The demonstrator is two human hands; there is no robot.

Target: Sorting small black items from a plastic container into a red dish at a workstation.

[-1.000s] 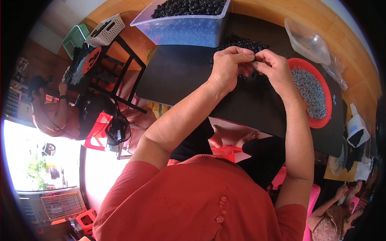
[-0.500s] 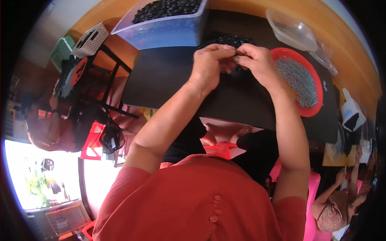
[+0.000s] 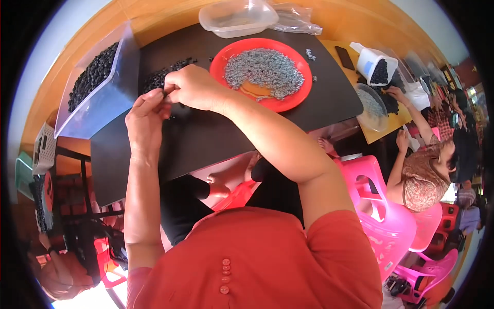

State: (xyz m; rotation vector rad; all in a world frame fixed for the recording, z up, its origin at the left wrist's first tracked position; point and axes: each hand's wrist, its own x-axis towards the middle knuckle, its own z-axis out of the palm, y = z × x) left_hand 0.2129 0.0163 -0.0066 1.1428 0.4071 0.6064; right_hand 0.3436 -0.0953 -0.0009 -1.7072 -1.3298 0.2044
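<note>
My left hand (image 3: 145, 123) and my right hand (image 3: 194, 87) meet over the dark table (image 3: 221, 139), fingertips pinched together. Between them seems to be a small dark piece, mostly covered by the fingers. Just beyond my hands lies a loose pile of small black pieces (image 3: 160, 78), partly hidden by them. To the right of my right hand sits a round red tray (image 3: 304, 95) spread with small shiny silver metal pieces (image 3: 265, 67). Left of my left hand stands a clear plastic bin (image 3: 105, 100) heaped with small black pieces (image 3: 92, 74).
A clear plastic tub (image 3: 237, 19) and a clear bag (image 3: 296, 19) lie at the far edge. A few silver bits rest right of the red tray. At right, another person (image 3: 424, 170) works at a yellow-topped table (image 3: 378, 131). A pink chair (image 3: 381, 206) stands nearby.
The view has swung to the right, so the table and bin appear farther left. Both hands remain pinched together at the fingertips.
</note>
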